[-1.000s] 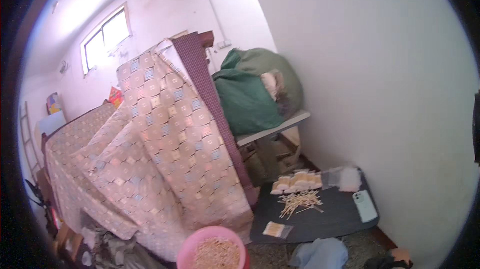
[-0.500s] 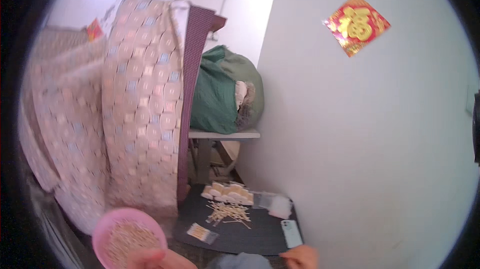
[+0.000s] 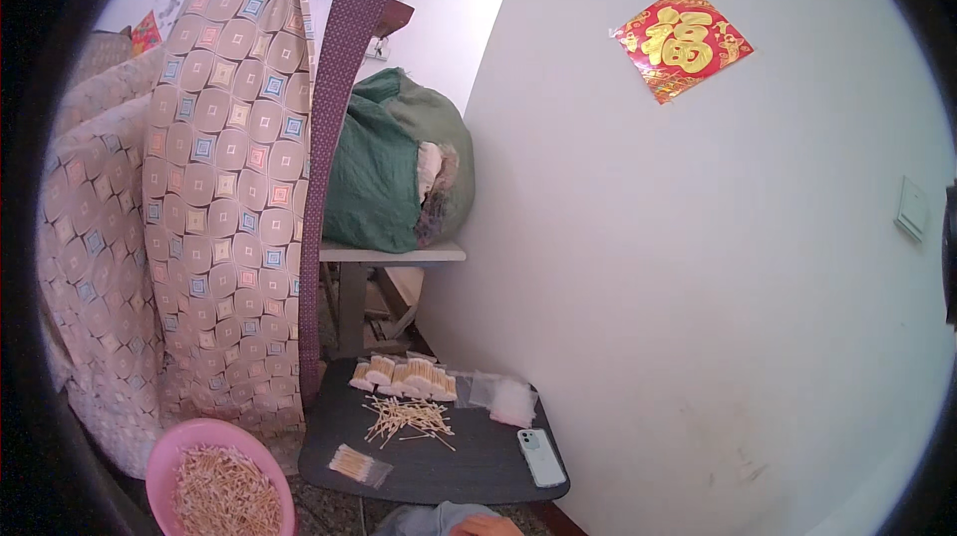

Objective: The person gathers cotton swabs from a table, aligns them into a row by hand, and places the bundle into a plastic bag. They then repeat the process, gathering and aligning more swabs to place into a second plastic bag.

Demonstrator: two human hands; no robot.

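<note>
A small dark low table (image 3: 478,471) stands against the wall. On it lie a loose pile of wooden cotton swabs (image 3: 409,417), a row of bundled swabs (image 3: 404,374), a small clear packet of swabs (image 3: 356,462), empty clear bags (image 3: 504,397) and a pale phone (image 3: 541,456). A pink bowl (image 3: 164,456) full of swabs sits at the lower left. Only a sliver of skin, probably my right hand (image 3: 488,527), shows at the bottom edge over grey cloth; its fingers are hidden. My left hand is out of view.
A large patterned cloth (image 3: 219,187) hangs over furniture on the left. A green stuffed bundle (image 3: 384,167) rests on a pale side table (image 3: 394,254) behind the low table. The white wall on the right carries a red paper decoration (image 3: 681,40) and a switch (image 3: 911,209).
The view has swung right and dropped slightly, so the wall fills more of it. The hand edges seen at the bottom half a second ago have mostly slipped out of view.
</note>
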